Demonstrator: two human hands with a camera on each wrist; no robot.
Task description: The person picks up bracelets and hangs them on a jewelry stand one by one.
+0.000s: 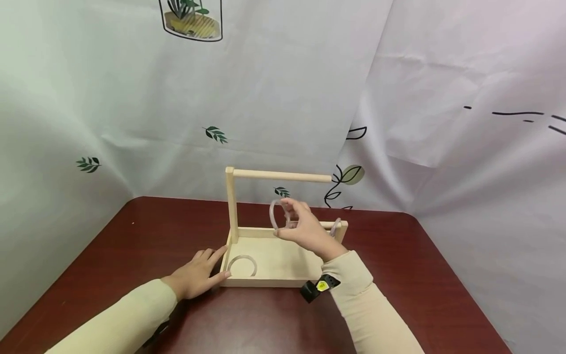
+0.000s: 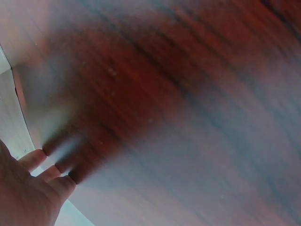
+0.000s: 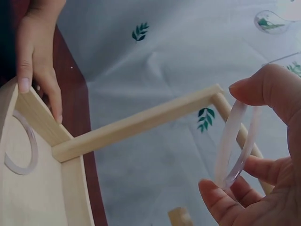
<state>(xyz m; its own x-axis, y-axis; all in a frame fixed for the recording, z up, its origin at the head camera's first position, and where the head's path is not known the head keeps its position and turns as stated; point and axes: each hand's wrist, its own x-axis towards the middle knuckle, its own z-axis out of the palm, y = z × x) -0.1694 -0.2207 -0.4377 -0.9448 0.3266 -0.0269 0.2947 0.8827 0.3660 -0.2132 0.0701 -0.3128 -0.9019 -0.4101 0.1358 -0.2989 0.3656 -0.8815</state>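
Right hand [image 1: 307, 232] pinches translucent pale ring [image 3: 229, 136] over pale wooden tray stand [image 1: 283, 255], left hand [image 1: 196, 276], fingers spread, rests at its left edge; advisable: light pinch on the rim, tray steadied against sliding.

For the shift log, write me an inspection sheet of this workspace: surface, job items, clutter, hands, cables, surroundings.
Surface: dark red tabletop, with a glossy sheen.
Job items: wooden tray with an upper bar above it; flat ring lying in the tray's near left corner; raised ring in hand; third ring beside the right post, partly hidden.
Clutter: nothing seen.
Hands: left hand rests on the tray's near left corner; right hand pinches the raised ring between thumb and fingers.
Cables: nothing seen.
Surroundings: pale cloth backdrop with leaf prints.
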